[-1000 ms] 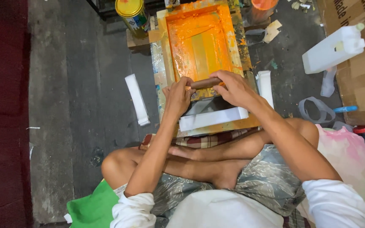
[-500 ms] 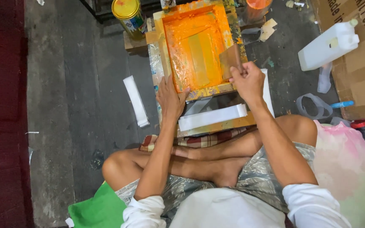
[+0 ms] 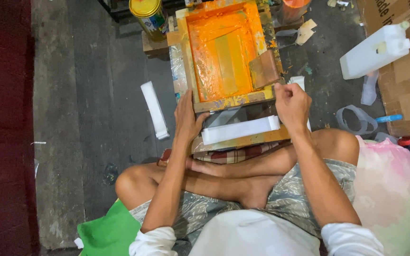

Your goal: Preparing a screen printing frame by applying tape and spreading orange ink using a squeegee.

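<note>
A wooden screen frame (image 3: 228, 99) smeared with orange ink lies on a board in front of my crossed legs. A brown squeegee (image 3: 263, 68) leans inside it at the right edge. My left hand (image 3: 186, 118) rests flat on the frame's near left corner, fingers spread. My right hand (image 3: 293, 100) hovers by the near right corner with fingers curled, holding nothing I can see. A white strip (image 3: 240, 129) lies on the board just below the frame, between my hands.
An orange paint can (image 3: 149, 16) stands at the back left. A white jerrycan (image 3: 375, 50) and a cardboard box (image 3: 406, 80) are at the right. A loose white strip (image 3: 154, 110) lies on the dark floor. Green cloth (image 3: 110, 232) sits beside my left knee.
Both hands held the squeegee at the frame's near edge; it now leans at the frame's right side. My left hand moved to the frame's corner, and my right hand came off.
</note>
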